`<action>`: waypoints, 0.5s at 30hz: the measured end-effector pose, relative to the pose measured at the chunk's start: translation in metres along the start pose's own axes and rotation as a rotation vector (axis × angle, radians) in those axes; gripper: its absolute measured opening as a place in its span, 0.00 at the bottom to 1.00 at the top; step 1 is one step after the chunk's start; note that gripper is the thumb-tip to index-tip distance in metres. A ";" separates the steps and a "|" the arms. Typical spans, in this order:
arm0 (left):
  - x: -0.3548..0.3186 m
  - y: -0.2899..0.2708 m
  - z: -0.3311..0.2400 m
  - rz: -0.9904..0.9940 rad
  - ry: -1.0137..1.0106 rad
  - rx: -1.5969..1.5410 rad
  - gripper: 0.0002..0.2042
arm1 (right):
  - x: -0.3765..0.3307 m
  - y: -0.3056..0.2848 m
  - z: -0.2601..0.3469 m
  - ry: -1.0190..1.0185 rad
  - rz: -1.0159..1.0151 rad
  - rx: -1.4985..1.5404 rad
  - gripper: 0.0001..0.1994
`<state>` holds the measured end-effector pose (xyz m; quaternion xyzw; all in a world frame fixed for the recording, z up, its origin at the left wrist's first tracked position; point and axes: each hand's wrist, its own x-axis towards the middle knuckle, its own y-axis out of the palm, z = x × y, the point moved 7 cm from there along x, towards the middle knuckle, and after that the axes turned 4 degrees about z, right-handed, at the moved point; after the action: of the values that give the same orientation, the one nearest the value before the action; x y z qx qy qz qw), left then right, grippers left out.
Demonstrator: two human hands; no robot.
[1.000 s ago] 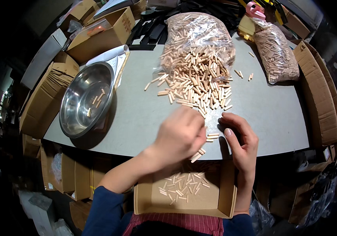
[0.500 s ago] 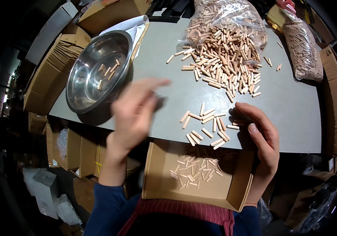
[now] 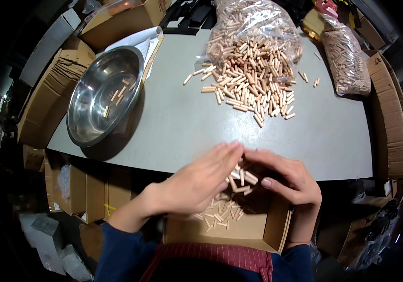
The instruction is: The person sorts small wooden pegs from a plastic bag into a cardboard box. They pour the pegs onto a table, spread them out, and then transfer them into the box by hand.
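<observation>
My left hand [image 3: 199, 181] and my right hand [image 3: 283, 176] are cupped together at the near edge of the grey table [image 3: 178, 122], fingertips meeting. Between them several short wooden dowels [image 3: 241, 181] tip over the edge. Below the hands an open cardboard box [image 3: 239, 230] rests against my lap, with several dowels lying on its bottom. Farther back on the table a large heap of the same dowels [image 3: 253, 89] spills from a clear plastic bag [image 3: 253, 23].
A steel bowl [image 3: 102, 96] with a few dowels stands at the left. A second filled bag of dowels [image 3: 347, 58] lies at the back right. Flat cardboard boxes [image 3: 46, 98] line the left side, more cardboard [image 3: 389, 103] the right.
My left hand swung from above the bowl side back to the table edge. Both hands closed around the small group of dowels and swept it to the edge above the box.
</observation>
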<state>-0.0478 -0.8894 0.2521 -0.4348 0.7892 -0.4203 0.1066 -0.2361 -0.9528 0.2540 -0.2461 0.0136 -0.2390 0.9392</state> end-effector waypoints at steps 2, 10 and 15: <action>-0.011 -0.007 0.003 0.188 -0.039 -0.370 0.28 | -0.014 -0.002 -0.014 0.106 -0.092 0.518 0.24; 0.046 -0.035 0.038 -0.174 -0.108 0.246 0.27 | -0.017 -0.022 -0.030 0.044 -0.751 0.496 0.15; 0.112 -0.017 0.057 -0.037 -0.114 0.551 0.40 | -0.027 -0.027 -0.034 0.038 -0.929 0.375 0.15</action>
<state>-0.0744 -1.0133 0.2517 -0.4270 0.6299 -0.5957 0.2571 -0.2767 -0.9767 0.2338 -0.0485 -0.1234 -0.6346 0.7614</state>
